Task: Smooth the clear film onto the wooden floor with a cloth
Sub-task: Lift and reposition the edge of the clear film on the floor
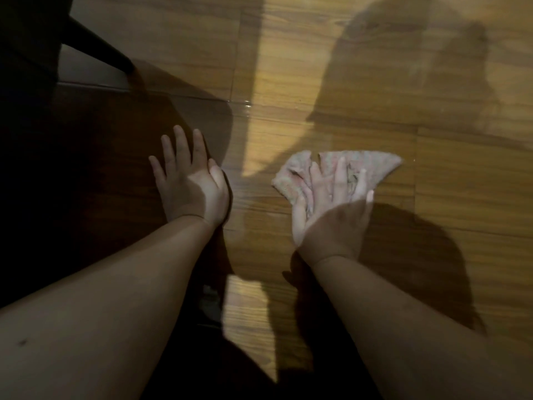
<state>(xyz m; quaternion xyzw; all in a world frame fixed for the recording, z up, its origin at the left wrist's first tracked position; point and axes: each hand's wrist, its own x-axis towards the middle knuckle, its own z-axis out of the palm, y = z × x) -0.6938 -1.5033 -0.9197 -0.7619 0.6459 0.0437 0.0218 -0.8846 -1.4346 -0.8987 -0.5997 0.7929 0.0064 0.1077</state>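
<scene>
A crumpled pinkish cloth (372, 166) lies on the glossy wooden floor (461, 183) right of centre. My right hand (334, 209) presses flat on the cloth, fingers spread and straight over it. My left hand (190, 180) rests palm down on the shadowed floor to the left, fingers straight and apart, holding nothing. The clear film (251, 134) shows only as a shiny sheen and a faint vertical edge between the two hands.
A dark furniture leg (101, 44) slants down at the upper left, with deep shadow below it. A pale skirting or wall strip (86, 73) runs behind it. My head and arm cast shadows (403, 67) over the lit floor on the right.
</scene>
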